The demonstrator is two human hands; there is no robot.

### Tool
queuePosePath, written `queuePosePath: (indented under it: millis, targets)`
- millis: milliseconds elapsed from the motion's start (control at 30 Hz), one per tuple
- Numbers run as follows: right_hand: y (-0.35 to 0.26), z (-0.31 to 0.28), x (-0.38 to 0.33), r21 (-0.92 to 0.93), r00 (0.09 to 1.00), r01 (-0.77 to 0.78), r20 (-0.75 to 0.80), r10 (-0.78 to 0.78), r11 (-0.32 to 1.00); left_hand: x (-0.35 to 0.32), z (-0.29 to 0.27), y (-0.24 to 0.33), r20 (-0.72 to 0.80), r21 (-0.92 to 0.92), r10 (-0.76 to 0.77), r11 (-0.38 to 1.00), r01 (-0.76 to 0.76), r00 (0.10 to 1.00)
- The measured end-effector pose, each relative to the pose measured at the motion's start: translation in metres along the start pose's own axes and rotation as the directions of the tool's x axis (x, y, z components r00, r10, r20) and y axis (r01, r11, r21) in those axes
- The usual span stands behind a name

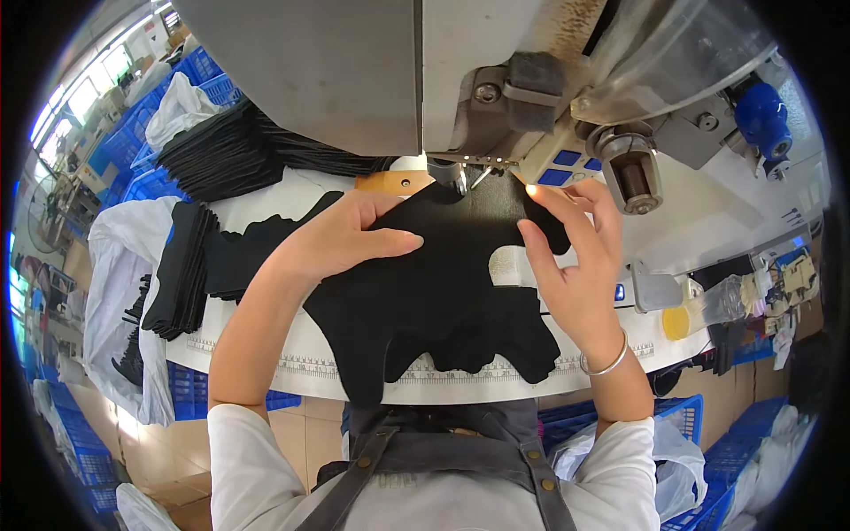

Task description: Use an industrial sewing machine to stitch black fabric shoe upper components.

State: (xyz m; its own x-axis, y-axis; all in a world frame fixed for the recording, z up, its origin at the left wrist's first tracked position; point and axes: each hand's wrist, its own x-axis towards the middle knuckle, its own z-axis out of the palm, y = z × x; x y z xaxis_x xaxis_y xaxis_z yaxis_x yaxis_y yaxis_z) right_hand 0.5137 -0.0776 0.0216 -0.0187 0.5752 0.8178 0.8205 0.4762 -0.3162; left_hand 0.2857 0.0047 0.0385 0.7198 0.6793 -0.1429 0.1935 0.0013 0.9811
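A large, irregularly cut black fabric piece (425,292) lies across the white table under the sewing machine head (460,173). Its upper edge reaches the metal parts around the needle. My left hand (341,237) holds the piece's upper left edge, thumb stretched out on top, the fingertips hidden at the edge. On the right, my right hand (580,257) has thumb and forefinger spread apart, their tips by the piece's right lobe. A silvery bangle (606,356) circles that wrist. More cut black pieces (252,252) lie left of my left forearm.
Stacks of black pieces (221,150) stand at the back left, with another stack (181,274) beside white plastic bags (128,292). A printed ruler (443,376) runs along the table's front edge. A yellow-lidded clear container (677,323) lies at the right. Blue crates (695,411) stand below.
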Motion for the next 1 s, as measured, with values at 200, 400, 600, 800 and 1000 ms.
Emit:
queuePosePath:
  millis: [200, 400, 600, 800, 1000]
  targets:
    - [-0.008, -0.010, -0.025, -0.006, 0.995, 0.098, -0.005, -0.098, 0.995, 0.000, 0.014, -0.007, -0.086, -0.097, 0.098, 0.990, -0.106, 0.992]
    - [-0.029, -0.009, -0.058, 0.432, 0.984, -0.123, 0.172, 0.053, 0.893, 0.000, 0.036, -0.012, -0.209, -0.253, 0.084, 0.958, -0.137, 0.974]
    - [-0.053, -0.014, -0.076, 0.693, 0.840, -0.542, 0.433, 0.326, 0.475, -0.004, 0.060, -0.020, -0.379, -0.317, 0.127, 0.913, -0.258, 0.917]
    - [-0.042, -0.023, -0.072, 0.625, 0.826, -0.563, 0.456, 0.331, 0.541, -0.022, 0.060, -0.024, -0.304, -0.110, 0.176, 0.970, -0.218, 0.936]
    - [-0.038, -0.022, -0.064, 0.572, 0.865, -0.494, 0.403, 0.300, 0.655, -0.026, 0.041, -0.019, -0.177, -0.128, 0.090, 0.985, -0.114, 0.980]
